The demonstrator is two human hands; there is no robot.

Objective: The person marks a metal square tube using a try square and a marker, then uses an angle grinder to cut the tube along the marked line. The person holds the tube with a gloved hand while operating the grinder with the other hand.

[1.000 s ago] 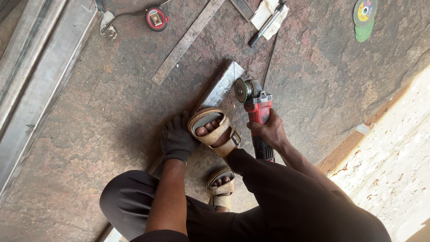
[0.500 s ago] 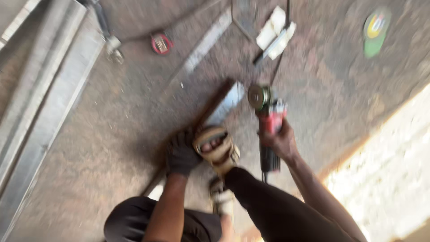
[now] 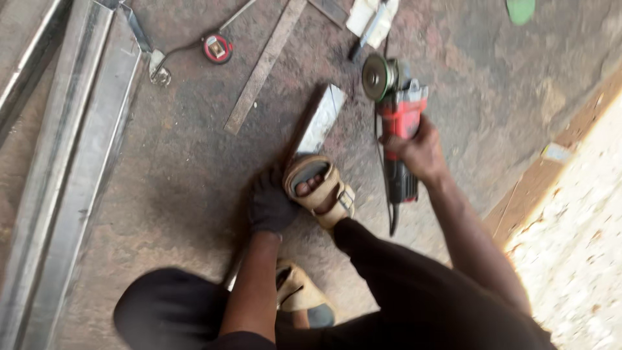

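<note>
Grinder (image 3: 398, 110) sits gripped in the right hand (image 3: 420, 150), disc just right of the steel bar's (image 3: 322, 118) far end, left-hand (image 3: 271, 202) fingers and sandalled foot (image 3: 319, 189) pinning it on the floor, no fresh cut showing yet.

A round red tape measure (image 3: 218, 48) lies on the stained concrete floor (image 3: 181, 194) near the top, with a thin cable curving from beside it towards a small metal clamp (image 3: 157, 71). Just right of the tape, a flat rusty metal strip (image 3: 264, 65) runs diagonally. Long grey steel channels (image 3: 65, 168) lie side by side along the left edge. White scraps (image 3: 369, 16) sit at the top, and a green disc (image 3: 520, 10) is cut off by the upper right border.
</note>
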